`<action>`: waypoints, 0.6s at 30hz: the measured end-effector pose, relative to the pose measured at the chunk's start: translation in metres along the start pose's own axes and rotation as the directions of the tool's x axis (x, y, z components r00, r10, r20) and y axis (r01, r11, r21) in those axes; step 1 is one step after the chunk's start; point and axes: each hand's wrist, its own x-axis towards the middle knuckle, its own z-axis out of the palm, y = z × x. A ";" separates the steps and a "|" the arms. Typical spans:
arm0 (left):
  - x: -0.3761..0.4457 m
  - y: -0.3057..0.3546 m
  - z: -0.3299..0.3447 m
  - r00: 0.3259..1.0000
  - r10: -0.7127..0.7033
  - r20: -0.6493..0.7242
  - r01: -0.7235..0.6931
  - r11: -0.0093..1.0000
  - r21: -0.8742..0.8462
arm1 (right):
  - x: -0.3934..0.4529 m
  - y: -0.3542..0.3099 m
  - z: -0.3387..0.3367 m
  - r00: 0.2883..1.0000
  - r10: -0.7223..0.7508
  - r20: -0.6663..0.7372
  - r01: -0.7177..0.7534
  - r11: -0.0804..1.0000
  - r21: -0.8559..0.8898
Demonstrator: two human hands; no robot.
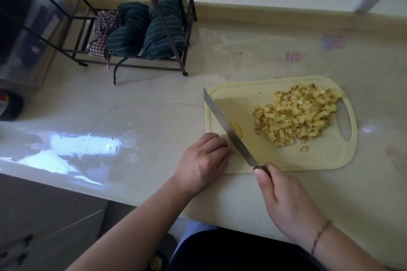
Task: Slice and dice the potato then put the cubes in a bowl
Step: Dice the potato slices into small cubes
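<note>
Potato piece point(236, 129), lower centre: left hand point(203, 159) curling over it; right hand point(284, 198) gripping knife point(229, 131), blade lying diagonally across.

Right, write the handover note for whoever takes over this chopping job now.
Left hand: fingers curled on the last potato piece at the near-left of the cutting board.
Right hand: gripping the knife, blade angled across that piece.
Done: a big pile of cubes on the board's right side, one stray bit near it.
Left: dice the last piece, then move all cubes to a bowl; no bowl is in view.
</note>
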 end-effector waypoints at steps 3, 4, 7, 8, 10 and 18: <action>-0.005 0.000 -0.002 1.000 -0.004 -0.006 0.004 1.000 0.002 | -0.008 0.002 -0.004 1.000 -0.003 -0.006 0.003 1.000 0.018; -0.006 0.000 -0.001 1.000 -0.009 -0.009 0.009 1.000 -0.002 | -0.009 0.001 -0.003 1.000 -0.007 -0.003 0.008 1.000 0.023; -0.006 0.002 0.000 1.000 -0.016 -0.013 0.016 1.000 -0.016 | -0.012 -0.002 0.001 0.999 -0.038 0.010 0.037 0.999 0.036; -0.006 0.003 0.000 1.000 -0.014 -0.011 0.013 1.000 -0.019 | -0.012 -0.003 0.002 0.999 -0.047 0.014 0.047 0.998 0.033; -0.005 0.002 0.000 1.000 -0.013 -0.011 0.013 1.000 -0.018 | -0.014 -0.003 0.004 0.998 -0.054 0.021 0.053 0.998 0.024; -0.006 0.002 0.002 0.999 -0.038 -0.011 0.037 0.999 -0.025 | -0.015 -0.005 0.008 0.997 -0.054 0.047 0.055 0.998 -0.016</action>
